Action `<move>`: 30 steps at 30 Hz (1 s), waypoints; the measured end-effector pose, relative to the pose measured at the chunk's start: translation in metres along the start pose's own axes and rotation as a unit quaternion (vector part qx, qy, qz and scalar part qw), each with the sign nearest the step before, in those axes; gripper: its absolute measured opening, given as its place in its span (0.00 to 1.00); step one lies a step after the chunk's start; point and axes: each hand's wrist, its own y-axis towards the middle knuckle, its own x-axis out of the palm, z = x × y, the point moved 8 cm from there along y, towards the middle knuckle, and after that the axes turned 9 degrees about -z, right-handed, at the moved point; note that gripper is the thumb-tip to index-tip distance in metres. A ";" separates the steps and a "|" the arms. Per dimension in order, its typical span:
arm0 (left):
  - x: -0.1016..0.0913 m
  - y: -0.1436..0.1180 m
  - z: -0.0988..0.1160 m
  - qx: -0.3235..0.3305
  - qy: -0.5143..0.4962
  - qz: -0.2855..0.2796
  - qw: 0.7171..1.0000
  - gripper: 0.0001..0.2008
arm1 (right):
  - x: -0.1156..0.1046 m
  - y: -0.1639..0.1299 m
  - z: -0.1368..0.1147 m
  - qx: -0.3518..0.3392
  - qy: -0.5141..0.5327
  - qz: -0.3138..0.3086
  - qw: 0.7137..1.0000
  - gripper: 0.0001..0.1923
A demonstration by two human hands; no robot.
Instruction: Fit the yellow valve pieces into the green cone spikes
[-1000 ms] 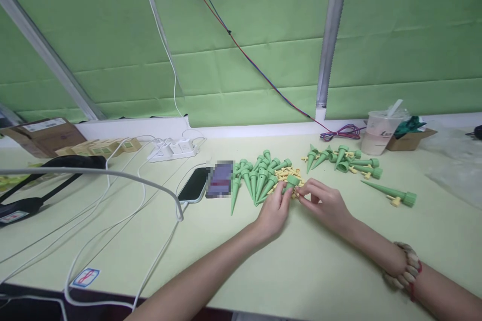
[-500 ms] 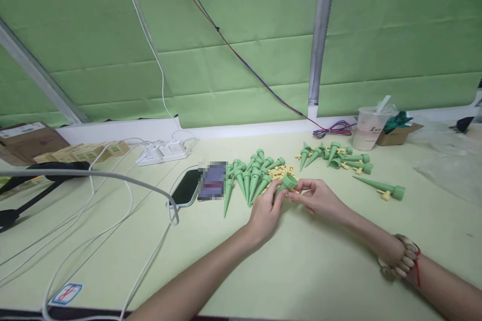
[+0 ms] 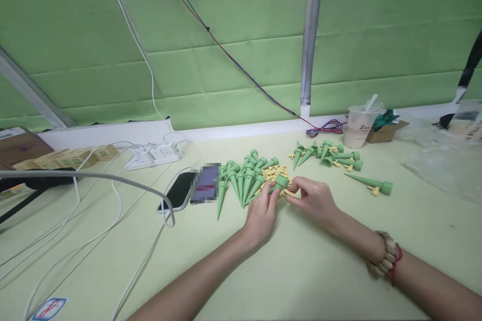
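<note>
Green spike (image 3: 279, 182) between hands, bare tabletop (image 3: 301, 271) nearer.

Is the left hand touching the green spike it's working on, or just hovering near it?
Touching. In the head view the left hand has its fingertips closed round the green spike, with no gap showing.

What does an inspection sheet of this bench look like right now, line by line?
Surface: pale green table, bare in front.
Job's things: green spike pinched between both hands; spike pile; yellow pieces; second spike group; lone spike.
Clutter: phone, cup, cardboard box, plastic bag.
Grippers: left hand, right hand, both closed on the spike.
Cables: white leads, power strip, red-blue wire.
Surroundings: green blinds.
</note>
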 end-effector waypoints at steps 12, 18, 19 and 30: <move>-0.007 0.001 0.007 0.039 -0.032 -0.008 0.999 0.23 | 0.048 -0.004 0.008 0.165 0.524 -0.232 0.803 0.20; -0.012 -0.003 0.012 0.050 0.061 0.021 0.997 0.22 | 0.055 -0.014 0.005 0.222 0.535 -0.305 0.756 0.20; -0.012 -0.004 0.012 0.052 0.071 0.026 0.996 0.23 | 0.055 -0.016 0.004 0.230 0.522 -0.324 0.755 0.21; -0.012 -0.002 0.009 0.053 0.112 0.033 0.992 0.18 | 0.037 -0.008 0.012 0.232 0.340 -0.245 0.878 0.19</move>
